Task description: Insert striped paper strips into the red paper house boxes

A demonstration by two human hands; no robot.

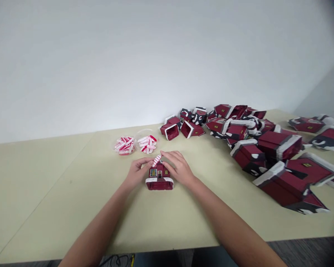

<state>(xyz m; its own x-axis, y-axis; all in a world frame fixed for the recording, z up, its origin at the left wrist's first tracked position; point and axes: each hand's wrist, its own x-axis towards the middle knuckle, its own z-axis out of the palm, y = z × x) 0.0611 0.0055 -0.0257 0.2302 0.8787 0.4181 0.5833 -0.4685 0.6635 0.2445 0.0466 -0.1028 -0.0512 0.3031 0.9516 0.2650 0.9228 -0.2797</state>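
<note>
A small dark red house [161, 184] with a white-edged open base and yellow windows lies on the table between my hands, its base facing me. Over its far end is a red-and-white striped piece [156, 160]. My left hand [137, 171] is closed, its fingertips against the left side of the striped piece and the house. My right hand [179, 167] reaches in from the right, fingers curved around the far end of the house, with a fingertip at the top of the striped piece. The contact under the fingertips is partly hidden.
Behind my hands stand two clear containers of striped pieces, one at left [124, 145] and one at right [147, 144]. Several red houses [280, 144] are heaped on the right of the pale table [72, 185], with more near the white wall.
</note>
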